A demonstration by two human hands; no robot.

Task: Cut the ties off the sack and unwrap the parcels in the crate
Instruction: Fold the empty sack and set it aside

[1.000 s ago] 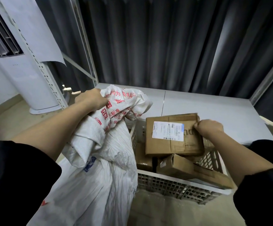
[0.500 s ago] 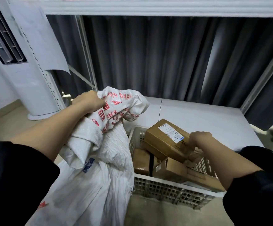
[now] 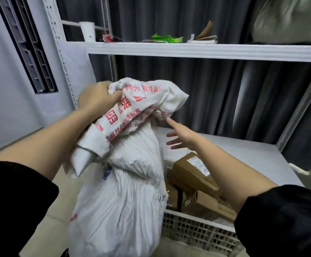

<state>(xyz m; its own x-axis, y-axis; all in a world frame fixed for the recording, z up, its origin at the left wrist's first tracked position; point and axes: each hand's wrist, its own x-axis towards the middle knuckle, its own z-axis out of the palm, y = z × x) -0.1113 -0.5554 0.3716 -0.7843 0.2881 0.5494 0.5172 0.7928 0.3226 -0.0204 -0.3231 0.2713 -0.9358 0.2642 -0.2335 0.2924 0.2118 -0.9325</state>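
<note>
A tall white woven sack [image 3: 121,197] with red print stands at centre left, its top bunched and folded over. My left hand [image 3: 97,97] grips that bunched top. My right hand [image 3: 180,138] is open with fingers spread, stretched toward the underside of the sack's folded mouth, one fingertip almost at the cloth. Below it a white lattice crate [image 3: 197,230] holds brown cardboard parcels [image 3: 191,173], the top one tilted and bearing a white label. No ties are visible from here.
The crate sits on a low grey shelf [image 3: 243,154] of a white metal rack. An upper shelf [image 3: 188,50] carries a white cup [image 3: 87,31], green wrapping and scraps. Dark curtains hang behind. A white air-conditioner tower [image 3: 11,71] stands at left.
My right hand has let go of the top parcel, which now lies in the crate, and has risen open toward the sack's mouth. The view has tilted upward; my left hand keeps its grip.
</note>
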